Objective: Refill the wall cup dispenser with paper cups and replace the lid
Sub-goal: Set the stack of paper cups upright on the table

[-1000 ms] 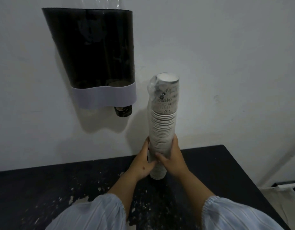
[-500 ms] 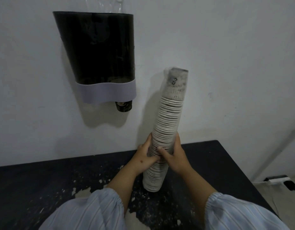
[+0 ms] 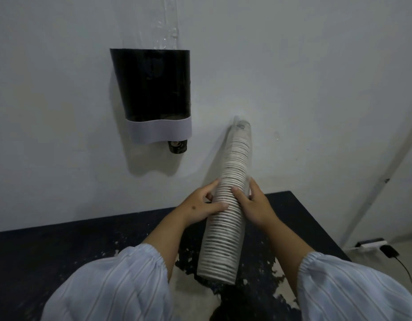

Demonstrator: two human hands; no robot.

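Nearest the camera, two pale striped sleeves frame the view. Between them the wide lower end of a long stack of paper cups hangs over the dark, paint-flecked surface; whether it touches the surface cannot be told. The stack leans up and away toward the wall, its narrow top end still covered by a clear plastic wrap.

About midway along the stack, the left hand grips it from the left, thumb laid across the near face and index finger stretched up the side, the other fingers curled. The right hand grips it from the right, thumb pressed on the front rims and fingers wrapped behind. The stack lies directly between the two hands.

Farther back, on the white wall, the black cup dispenser with a grey lower band hangs up and to the left of the stack, well apart from it. A dark cup pokes out below the band.
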